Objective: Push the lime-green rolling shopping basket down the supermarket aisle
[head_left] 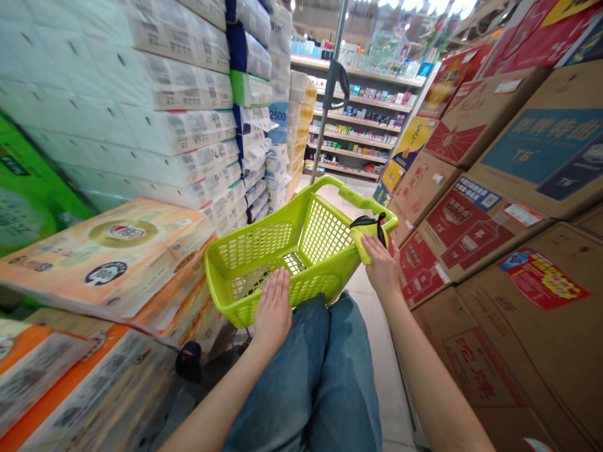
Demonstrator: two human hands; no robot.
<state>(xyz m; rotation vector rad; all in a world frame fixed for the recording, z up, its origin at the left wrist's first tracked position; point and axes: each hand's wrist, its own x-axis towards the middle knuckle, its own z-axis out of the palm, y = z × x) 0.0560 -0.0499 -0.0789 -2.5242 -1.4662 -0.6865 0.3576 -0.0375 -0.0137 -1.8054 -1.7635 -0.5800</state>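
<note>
A lime-green shopping basket [332, 263] with perforated walls sits tilted in front of my knees, and only its slotted bottom shows inside. My left hand [274, 306] lies on its near side, fingers stretched out together over the rim. At the basket's right end, my right hand [380, 262] presses a yellow cloth [360, 243] with black trim against the rim. The fingers rest over this cloth, and a black loop [380, 221] stands up beside them. The basket's green handle [351, 193] runs along the far right side.
Stacked tissue packs [188, 81] rise on the left, with an orange carton [108, 251] low beside me. Cardboard boxes [509, 226] line the right. Behind the basket stands a grey pole [325, 119]; stocked shelves [362, 116] are farther back.
</note>
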